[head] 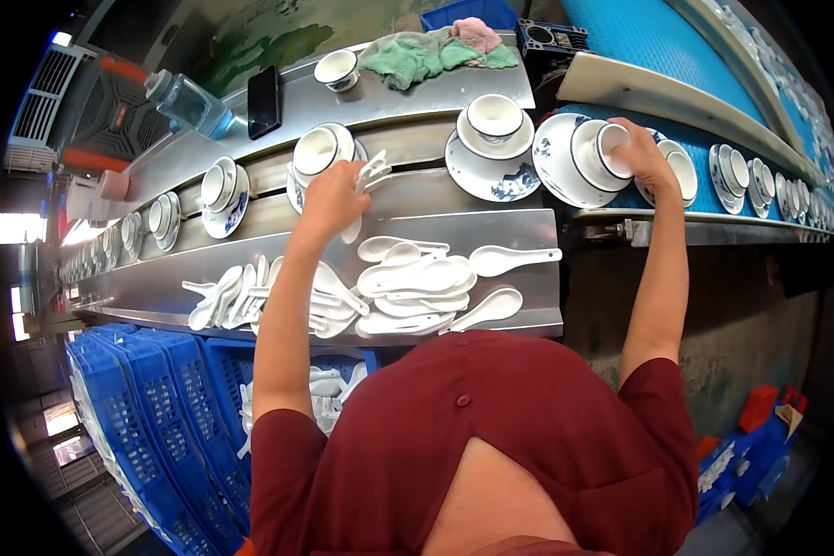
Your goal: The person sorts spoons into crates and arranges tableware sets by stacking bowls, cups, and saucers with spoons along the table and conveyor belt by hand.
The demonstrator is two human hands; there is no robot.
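My left hand [333,201] holds several white ceramic spoons [373,172], their handles poking up past the fingers, beside a stack of white cup, bowl and plate [315,151]. My right hand [643,156] grips the rim of a white cup [613,149] that lies tilted in a bowl [584,149] on a blue-patterned plate [554,163], where the blue belt meets the metal line. Between my hands sits another stack, with a cup [495,116] in a bowl on a patterned plate [490,174]. White spoons [417,274] lie heaped on the steel ledge nearest me.
More tableware stacks line the conveyor [417,194] at left and the blue belt [702,198] at right. On the far ledge are a bottle [193,104], a phone [264,102], a cup [337,70] and cloths [417,59]. Blue crates [146,403] stand below left.
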